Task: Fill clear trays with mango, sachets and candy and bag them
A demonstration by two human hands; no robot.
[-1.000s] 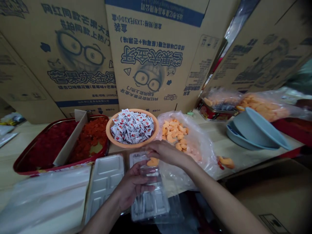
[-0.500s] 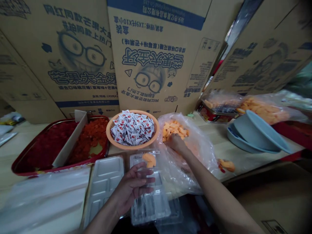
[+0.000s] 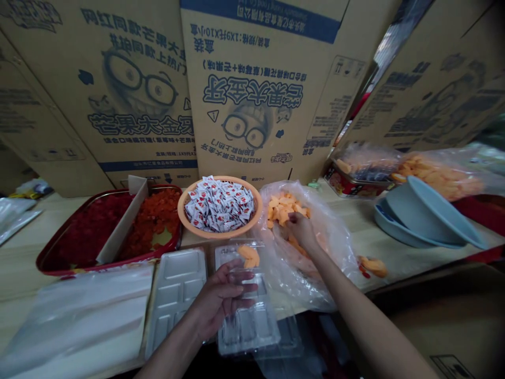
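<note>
My left hand [image 3: 219, 300] grips a clear plastic compartment tray [image 3: 248, 329] at its edge, holding it up over the table's front edge. A few orange dried fruit pieces [image 3: 248, 257] lie in the tray's far end, just beyond my left fingers. My right hand [image 3: 302, 231] reaches into a clear plastic bag [image 3: 327, 252], its fingers bunched among loose orange pieces [image 3: 282, 208]. Whether those fingers hold a piece is hidden.
A white compartment tray [image 3: 175, 295] lies left of my left hand. Behind it stand an orange bowl of sachets [image 3: 219, 205] and a divided red tray of diced red fruit [image 3: 152, 218]. Grey-blue bowls [image 3: 426, 213] sit at right, with cardboard boxes [image 3: 252, 89] behind.
My right hand has left the clear tray and moved right into the bag among the orange pieces. My left hand still holds the tray. The view has shifted slightly.
</note>
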